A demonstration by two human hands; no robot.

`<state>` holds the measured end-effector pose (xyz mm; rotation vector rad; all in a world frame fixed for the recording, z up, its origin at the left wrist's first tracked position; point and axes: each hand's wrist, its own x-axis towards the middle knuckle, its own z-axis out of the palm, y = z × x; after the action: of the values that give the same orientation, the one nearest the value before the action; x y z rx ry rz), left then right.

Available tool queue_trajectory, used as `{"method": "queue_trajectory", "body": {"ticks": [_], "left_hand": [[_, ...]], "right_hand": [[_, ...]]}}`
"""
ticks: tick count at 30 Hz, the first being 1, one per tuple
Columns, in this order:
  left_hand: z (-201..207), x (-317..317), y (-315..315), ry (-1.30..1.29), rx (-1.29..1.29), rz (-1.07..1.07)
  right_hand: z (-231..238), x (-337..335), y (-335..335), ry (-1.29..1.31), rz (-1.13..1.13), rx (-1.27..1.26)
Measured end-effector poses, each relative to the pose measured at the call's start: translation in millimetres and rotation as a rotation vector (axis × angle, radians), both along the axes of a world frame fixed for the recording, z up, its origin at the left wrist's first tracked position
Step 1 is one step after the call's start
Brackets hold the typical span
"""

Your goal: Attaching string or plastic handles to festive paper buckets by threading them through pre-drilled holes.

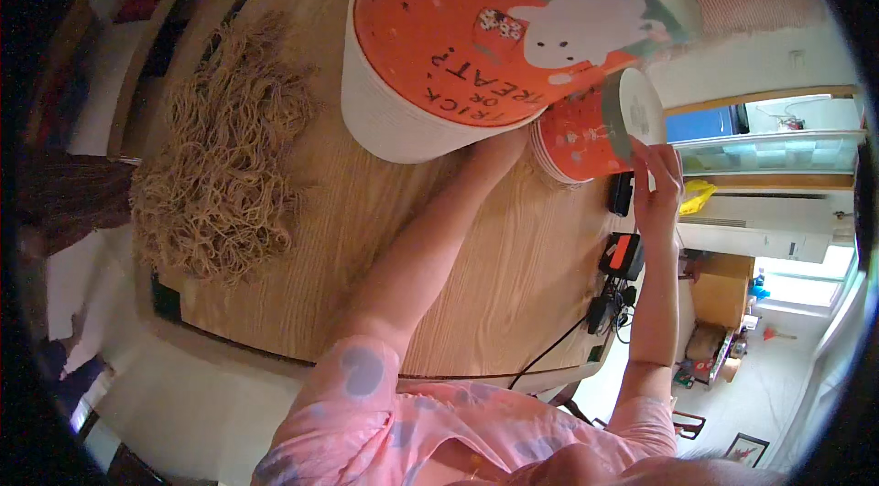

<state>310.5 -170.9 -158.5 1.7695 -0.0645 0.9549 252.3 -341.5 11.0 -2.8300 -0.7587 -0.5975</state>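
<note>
A tall stack of nested paper buckets (449, 37), orange and green with a white ghost, stands at the far middle, its white rims (394, 124) facing me. Beside it on the right is a smaller stack of orange and green paper buckets (581, 133), upside down with a pale round base showing. My right hand (657, 179) is closed on the side of this smaller stack, near its base. My left hand (502, 152) reaches in between the two stacks; the buckets hide its fingers. Loose brown stringy fibre (229, 156) lies heaped on the left.
The wood-grain table (366, 239) has a rounded near edge. At its right side are a black power adapter (621, 255) and a cable (558, 337). Beyond the right edge are a yellow bag (698, 196), a cardboard box (721, 289) and a glass-fronted cabinet (769, 154).
</note>
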Motion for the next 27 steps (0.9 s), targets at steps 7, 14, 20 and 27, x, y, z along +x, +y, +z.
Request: {"method": "queue_trajectory", "body": {"ticks": [7,14,20,27], "left_hand": [[-21.4,-0.5,-6.8,0.188,0.039,-0.091],[-25.8,-2.3,-0.1,0.282,-0.083,-0.206],[-0.7,-15.3,-2.0,0.279,0.278,-0.213],[-10.5,-6.8,-15.7,0.3,0.134,-0.176]], "right_hand": [[-2.5,1.5,-0.9,0.007,-0.023,0.06],[-10.5,1.8,-2.2,-0.043,-0.005,0.143],[-7.4,-0.4,-9.7,-0.004,-0.033,0.155],[-5.4,0.1,-15.8,0.024,-0.033,0.09]]}}
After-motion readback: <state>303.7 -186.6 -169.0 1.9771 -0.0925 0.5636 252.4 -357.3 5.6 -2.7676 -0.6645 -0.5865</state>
